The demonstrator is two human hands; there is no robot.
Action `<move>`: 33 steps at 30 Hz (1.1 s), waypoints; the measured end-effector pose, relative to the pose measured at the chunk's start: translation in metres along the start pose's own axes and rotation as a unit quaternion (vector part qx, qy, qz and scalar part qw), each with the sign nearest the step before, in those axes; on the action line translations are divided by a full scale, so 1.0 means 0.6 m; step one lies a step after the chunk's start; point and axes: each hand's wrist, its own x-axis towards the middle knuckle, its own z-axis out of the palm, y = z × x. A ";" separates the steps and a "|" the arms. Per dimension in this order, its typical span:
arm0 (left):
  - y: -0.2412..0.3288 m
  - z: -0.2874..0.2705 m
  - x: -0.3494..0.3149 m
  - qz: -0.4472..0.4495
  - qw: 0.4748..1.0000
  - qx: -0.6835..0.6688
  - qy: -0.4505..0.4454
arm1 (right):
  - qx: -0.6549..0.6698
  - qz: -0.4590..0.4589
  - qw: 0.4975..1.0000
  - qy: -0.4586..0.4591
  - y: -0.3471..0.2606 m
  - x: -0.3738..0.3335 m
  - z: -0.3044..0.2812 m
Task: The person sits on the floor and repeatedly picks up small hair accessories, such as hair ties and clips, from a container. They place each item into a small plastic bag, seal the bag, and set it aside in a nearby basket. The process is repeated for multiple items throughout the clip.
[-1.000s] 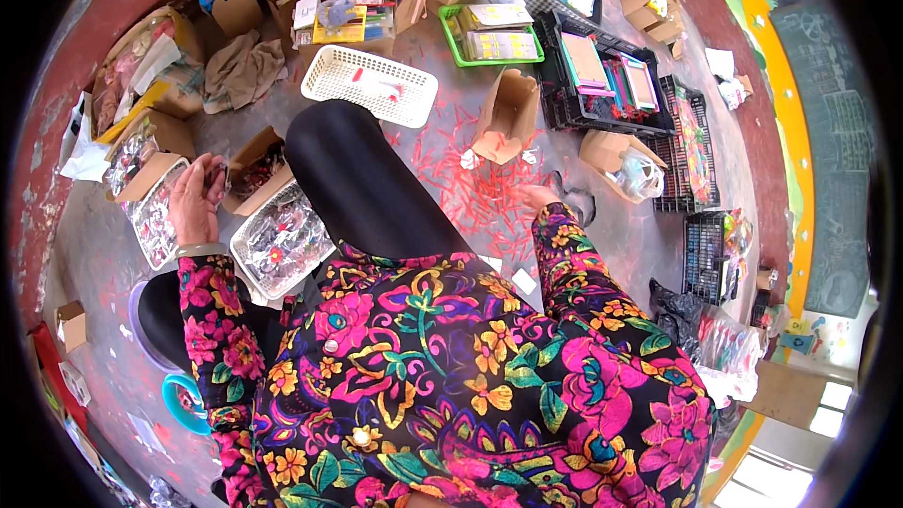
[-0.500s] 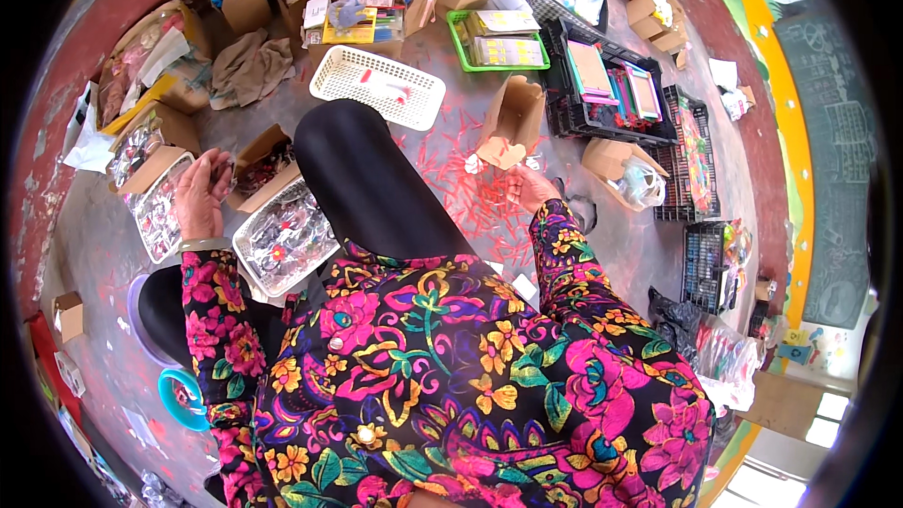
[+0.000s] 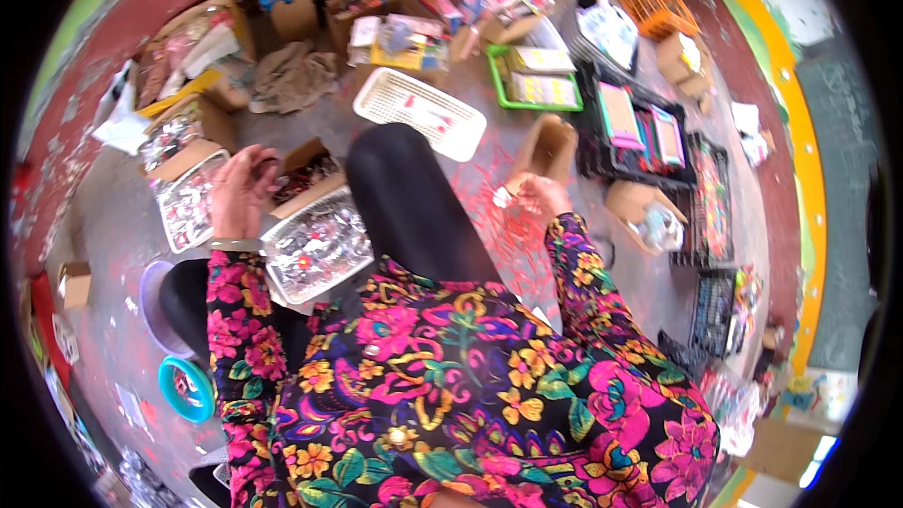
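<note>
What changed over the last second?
The right hand moved forward and left from the red strips to the near end of the open cardboard box; its grip is unclear. Camera view shifted too. The left hand stayed near the packet-filled white basket; both containers stayed put.

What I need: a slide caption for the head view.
Left hand near a white basket, right hand at a cardboard box.

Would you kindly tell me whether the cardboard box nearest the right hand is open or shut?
Open: the cardboard box shows its hollow inside, uncovered.
</note>
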 end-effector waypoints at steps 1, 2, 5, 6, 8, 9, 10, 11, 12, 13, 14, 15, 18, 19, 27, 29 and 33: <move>0.003 0.010 -0.002 0.008 1.000 -0.018 -0.020 | 0.007 -0.099 0.995 -0.015 -0.044 -0.003 0.035; 0.009 0.023 -0.002 0.015 0.998 -0.033 -0.042 | 0.018 -0.196 0.980 -0.031 -0.089 -0.011 0.072; 0.039 0.041 -0.014 0.018 0.997 -0.060 -0.053 | -0.010 -0.273 0.953 -0.132 -0.254 -0.091 0.246; 0.049 0.051 -0.019 0.029 0.996 -0.063 -0.049 | -0.015 -0.302 0.939 -0.164 -0.292 -0.120 0.298; 0.071 0.072 -0.029 0.042 0.996 -0.070 -0.047 | -0.025 -0.324 0.900 -0.289 -0.335 -0.144 0.383; 0.087 0.076 -0.037 0.056 0.995 -0.074 -0.039 | -0.047 -0.318 0.890 -0.323 -0.355 -0.166 0.435; 0.102 0.073 -0.043 0.072 0.994 -0.075 -0.032 | -0.070 -0.311 0.878 -0.357 -0.366 -0.186 0.485; 0.112 0.073 -0.048 0.085 0.993 -0.079 -0.030 | -0.080 -0.311 0.869 -0.377 -0.374 -0.204 0.519; 0.121 0.075 -0.050 0.095 0.992 -0.081 -0.029 | -0.088 -0.309 0.861 -0.394 -0.377 -0.213 0.549; 0.130 0.081 -0.053 0.104 0.990 -0.096 -0.025 | -0.072 -0.313 0.855 -0.406 -0.377 -0.212 0.576; 0.135 0.080 -0.051 0.117 0.988 -0.096 -0.022 | -0.074 -0.314 0.847 -0.422 -0.381 -0.213 0.594; 0.140 0.076 -0.053 0.127 0.987 -0.097 -0.016 | -0.076 -0.311 0.840 -0.438 -0.384 -0.220 0.611; 0.145 0.063 -0.056 0.144 0.984 -0.102 0.004 | -0.059 -0.304 0.848 -0.430 -0.373 -0.219 0.649; 0.141 0.057 -0.059 0.147 0.984 -0.100 0.013 | -0.044 -0.294 0.852 -0.432 -0.365 -0.211 0.655; 0.133 0.046 -0.056 0.111 0.988 -0.107 0.022 | -0.014 -0.288 0.861 -0.418 -0.350 -0.193 0.663; 0.132 0.049 -0.053 0.105 0.989 -0.096 0.027 | -0.012 -0.295 0.859 -0.418 -0.350 -0.189 0.661; 0.126 0.049 -0.051 0.108 0.991 -0.061 0.042 | -0.012 -0.303 0.857 -0.416 -0.350 -0.185 0.657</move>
